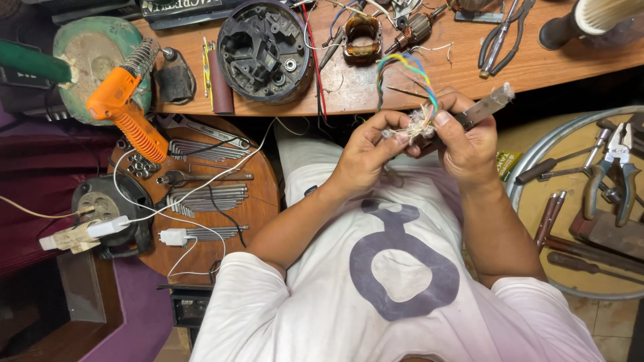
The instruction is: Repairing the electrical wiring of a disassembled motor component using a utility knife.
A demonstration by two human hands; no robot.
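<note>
Just below the table (550,64) edge, the left hand (365,151) pinches a frayed whitish bundle (417,126), fingers closed on it. The right hand (466,144), touching the bundle's other side, grips a flat metal blade (490,105) angled up-right. Coloured wires (402,70) rise toward the table.

shirt: white, short sleeves | print: large grey ring shape | forearms bare

left hand (365,149): we raise it in front of the chest, fingers curled, thumb and fingertips pinched shut
right hand (464,137): we hold it just beside the left, fist closed, thumb pressed on top
forearms: we keep both bare, angled up and inward
hands: nearly touching at the fingertips
</note>
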